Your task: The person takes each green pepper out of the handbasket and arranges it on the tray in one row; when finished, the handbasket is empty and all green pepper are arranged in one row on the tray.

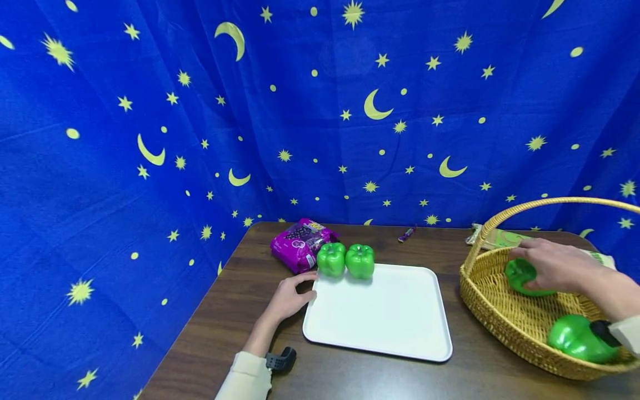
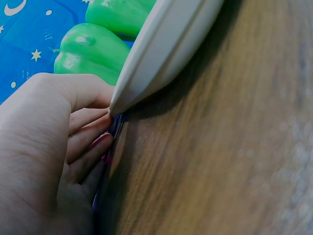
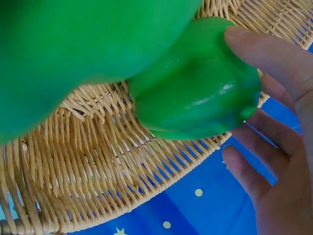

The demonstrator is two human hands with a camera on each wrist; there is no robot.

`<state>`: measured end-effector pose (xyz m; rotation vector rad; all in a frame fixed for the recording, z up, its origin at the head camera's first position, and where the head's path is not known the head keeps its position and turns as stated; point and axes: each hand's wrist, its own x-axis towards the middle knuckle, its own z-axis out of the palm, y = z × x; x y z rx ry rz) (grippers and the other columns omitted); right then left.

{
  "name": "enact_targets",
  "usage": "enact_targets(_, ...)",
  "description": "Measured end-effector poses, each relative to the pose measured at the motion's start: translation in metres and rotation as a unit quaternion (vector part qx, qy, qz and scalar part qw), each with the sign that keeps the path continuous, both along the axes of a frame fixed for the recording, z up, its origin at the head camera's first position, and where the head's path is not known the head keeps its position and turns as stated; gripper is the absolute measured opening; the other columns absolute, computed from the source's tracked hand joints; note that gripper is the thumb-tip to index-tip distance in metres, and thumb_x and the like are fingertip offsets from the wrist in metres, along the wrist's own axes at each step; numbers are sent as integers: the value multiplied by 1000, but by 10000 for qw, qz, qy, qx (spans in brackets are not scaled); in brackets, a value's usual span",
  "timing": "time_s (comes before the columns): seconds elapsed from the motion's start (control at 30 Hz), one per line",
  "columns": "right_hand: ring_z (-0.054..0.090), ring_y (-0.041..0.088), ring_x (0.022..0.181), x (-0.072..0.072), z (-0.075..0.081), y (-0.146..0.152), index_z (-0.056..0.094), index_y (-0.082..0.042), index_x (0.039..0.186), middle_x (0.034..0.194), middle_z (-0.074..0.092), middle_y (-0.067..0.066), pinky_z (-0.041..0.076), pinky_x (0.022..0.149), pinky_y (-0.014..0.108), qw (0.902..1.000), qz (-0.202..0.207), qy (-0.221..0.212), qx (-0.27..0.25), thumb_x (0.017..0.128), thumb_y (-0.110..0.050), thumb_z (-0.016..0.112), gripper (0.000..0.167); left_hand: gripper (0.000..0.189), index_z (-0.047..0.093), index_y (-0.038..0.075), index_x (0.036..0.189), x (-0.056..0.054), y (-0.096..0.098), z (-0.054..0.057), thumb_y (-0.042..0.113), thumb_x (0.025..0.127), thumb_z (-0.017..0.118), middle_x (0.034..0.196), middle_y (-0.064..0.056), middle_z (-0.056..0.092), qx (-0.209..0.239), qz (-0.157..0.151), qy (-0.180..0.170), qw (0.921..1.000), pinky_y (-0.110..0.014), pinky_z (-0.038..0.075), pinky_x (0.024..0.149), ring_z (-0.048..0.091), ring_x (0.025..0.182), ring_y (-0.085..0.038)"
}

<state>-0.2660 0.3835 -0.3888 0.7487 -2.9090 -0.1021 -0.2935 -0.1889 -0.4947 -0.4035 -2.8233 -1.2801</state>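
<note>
In the head view my right hand (image 1: 560, 265) reaches into the wicker basket (image 1: 515, 325) and grips a green bell pepper (image 3: 200, 83). Its thumb lies on the pepper's skin in the right wrist view, with the fingers on the opposite side. Another green bell pepper (image 1: 582, 339) sits nearer in the basket, beneath the right wrist. My left hand (image 1: 289, 299) touches the left rim of a white tray (image 1: 382, 314), thumb and forefinger spread apart. Two green bell peppers, a left one (image 1: 331, 259) and a right one (image 1: 360, 261), stand side by side at the tray's back left corner.
A purple snack bag (image 1: 302, 244) lies behind the tray's left corner. Farther back is a small purple wrapped candy (image 1: 407, 234). A green and white packet (image 1: 500, 239) lies behind the basket, whose tall handle (image 1: 545, 201) arches over it. A blue star-patterned cloth (image 1: 320, 122) hangs behind the table.
</note>
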Motion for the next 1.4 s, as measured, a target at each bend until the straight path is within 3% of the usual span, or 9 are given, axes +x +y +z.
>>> enact_targets(0.2,48,10,74,0,-1,-2,68,-19,110,87,51,-10,47,60,32,9999,7,-156,54,51,-36,85,64,38,66,20,122,-1,1,1,22,85,71,132,5,57,-38,52,-28,10000,-48,29,110,44,130,-21)
enact_targets(0.5,46,13,71,-1,-3,-4,70,-15,109,82,45,-6,41,50,31,9993,50,-159,322,46,-18,82,64,37,66,20,122,0,1,1,21,85,71,133,5,57,-13,38,-42,10000,-48,29,110,43,130,-21)
enact_targets(0.8,41,14,68,1,-1,-3,71,-13,113,83,42,-2,36,49,28,9986,-233,-412,228,48,-22,83,67,37,66,19,122,0,1,1,21,85,71,132,4,58,-7,31,5,10000,-48,29,110,44,130,-21)
enact_targets(1.07,54,22,78,-1,6,-4,66,-11,108,90,52,2,50,60,40,9983,-347,-443,-177,49,-37,87,68,36,66,20,122,1,0,1,20,86,70,133,4,57,14,47,-62,10000,-49,29,110,43,130,-22)
enact_targets(1.4,56,22,82,5,20,-11,62,0,117,100,62,9,48,63,35,9943,-343,-274,-972,55,-44,89,81,37,66,20,122,1,1,1,19,85,71,133,4,57,38,-3,-26,10000,-49,30,110,43,131,-22)
